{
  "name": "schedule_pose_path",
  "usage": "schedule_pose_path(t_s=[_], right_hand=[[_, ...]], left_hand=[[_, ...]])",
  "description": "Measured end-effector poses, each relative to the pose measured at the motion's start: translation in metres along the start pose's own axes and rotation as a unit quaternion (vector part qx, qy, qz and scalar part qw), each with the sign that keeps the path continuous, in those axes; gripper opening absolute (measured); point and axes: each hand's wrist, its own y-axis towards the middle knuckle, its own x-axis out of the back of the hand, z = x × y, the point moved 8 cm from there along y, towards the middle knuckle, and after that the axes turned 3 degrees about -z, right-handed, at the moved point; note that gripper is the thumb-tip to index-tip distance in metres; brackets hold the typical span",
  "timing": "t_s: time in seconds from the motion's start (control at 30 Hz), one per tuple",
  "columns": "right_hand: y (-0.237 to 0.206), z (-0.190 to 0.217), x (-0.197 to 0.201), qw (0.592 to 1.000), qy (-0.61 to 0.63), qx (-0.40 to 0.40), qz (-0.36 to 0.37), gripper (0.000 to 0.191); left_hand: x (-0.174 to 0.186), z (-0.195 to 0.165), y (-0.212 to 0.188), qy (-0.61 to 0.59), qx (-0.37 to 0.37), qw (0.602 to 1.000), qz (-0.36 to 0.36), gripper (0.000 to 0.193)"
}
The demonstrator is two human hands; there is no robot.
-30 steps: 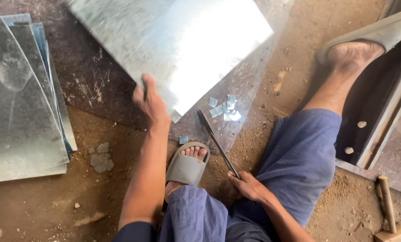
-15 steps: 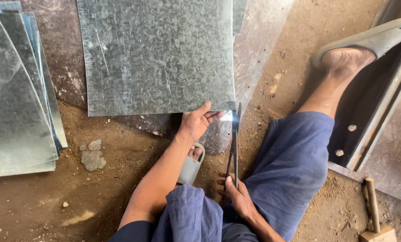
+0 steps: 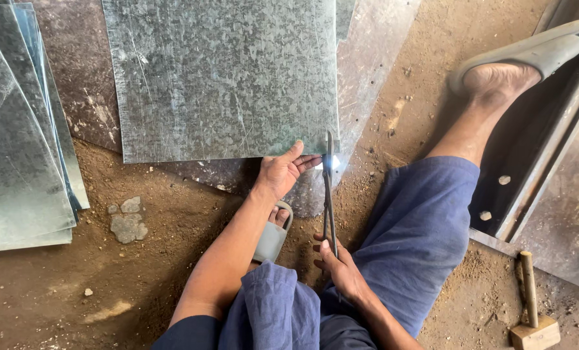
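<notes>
Head view: a seated person cuts a galvanized metal sheet (image 3: pixel 221 78) lying on the dirt floor (image 3: pixel 76 285).
Left hand (image 3: pixel 280 174) pinches the sheet's near right corner; right hand (image 3: pixel 338 266) is closed around tin snips (image 3: pixel 329 194) whose blades meet that edge. Wooden mallet (image 3: pixel 532 311) lies far right.

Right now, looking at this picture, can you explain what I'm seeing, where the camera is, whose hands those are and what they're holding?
There is no machine here. The camera sits on a person's head and looks down at their own hands and legs as they sit on a dirt floor. The left hand grips the near edge of a square galvanised metal sheet. The right hand holds the handles of long metal snips, whose blades meet the sheet's near right corner. More sheets are stacked to the left. A wooden mallet lies at lower right. Both feet wear grey sandals.
</notes>
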Motion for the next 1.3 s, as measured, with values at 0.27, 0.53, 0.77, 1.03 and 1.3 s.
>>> schedule_pose_path(t_s=[0.27, 0.53, 0.77, 1.03, 1.3], right_hand=[[0.007, -0.006, 0.008, 0.997, -0.057, -0.053, -0.027, 0.057], [0.017, 0.001, 0.017, 0.948, -0.3, 0.024, -0.107, 0.058], [0.02, 0.017, 0.005, 0.988, -0.126, 0.059, -0.065, 0.042], [0.02, 0.049, 0.015, 0.908, -0.393, 0.017, -0.144, 0.049], [0.002, 0.013, 0.009, 1.0, -0.013, -0.016, -0.001, 0.059]], left_hand=[[0.003, 0.001, 0.002, -0.01, -0.007, 1.0, 0.005, 0.026], [0.005, 0.004, 0.005, -0.011, -0.007, 1.0, 0.01, 0.022], [0.008, 0.0, 0.003, 0.009, -0.008, 1.0, 0.003, 0.022], [0.008, 0.0, 0.0, 0.017, -0.01, 1.0, 0.015, 0.023], [0.006, -0.004, -0.005, 0.054, -0.013, 0.998, -0.007, 0.028]])
